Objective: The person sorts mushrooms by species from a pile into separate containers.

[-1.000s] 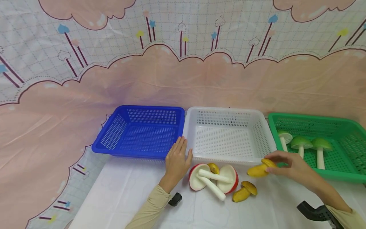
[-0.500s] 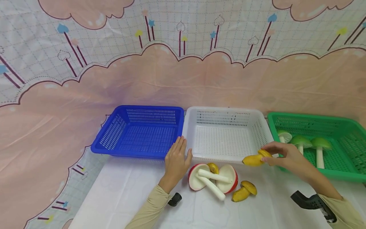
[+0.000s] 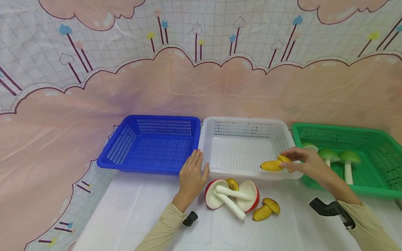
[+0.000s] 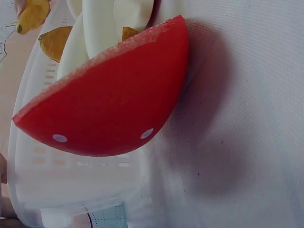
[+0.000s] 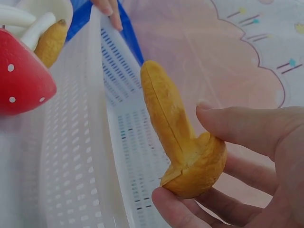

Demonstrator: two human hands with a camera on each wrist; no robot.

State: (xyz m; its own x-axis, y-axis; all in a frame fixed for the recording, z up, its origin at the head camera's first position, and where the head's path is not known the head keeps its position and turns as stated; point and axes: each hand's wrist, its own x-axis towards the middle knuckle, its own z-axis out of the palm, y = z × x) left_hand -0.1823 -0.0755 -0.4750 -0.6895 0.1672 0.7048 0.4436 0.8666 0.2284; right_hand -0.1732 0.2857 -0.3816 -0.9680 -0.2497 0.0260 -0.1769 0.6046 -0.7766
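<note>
My right hand (image 3: 306, 164) pinches a yellow toy mushroom (image 5: 166, 118) by its cap, over the front right part of the white basket (image 3: 216, 170). Its stem points left in the head view. My left hand (image 3: 192, 176) lies with straight fingers at the adjoining rims of the blue basket (image 3: 110, 164) and the white one. Two red-capped toy mushrooms (image 3: 216, 198) lie crossed on the table just right of it, with part of a yellow mushroom (image 3: 232, 183) showing behind them. Another yellow mushroom (image 3: 263, 211) lies nearer the front. One red cap (image 4: 114, 99) fills much of the left wrist view.
The green basket (image 3: 373, 191) on the right holds several green-capped mushrooms (image 3: 349, 158). All three baskets stand in a row along the back of the white-covered table (image 3: 226, 237). A patterned cloth (image 3: 188, 87) hangs behind them.
My right hand has carried the yellow mushroom left and away from me, from in front of the white basket's right corner to over the basket. The left hand has stayed in place.
</note>
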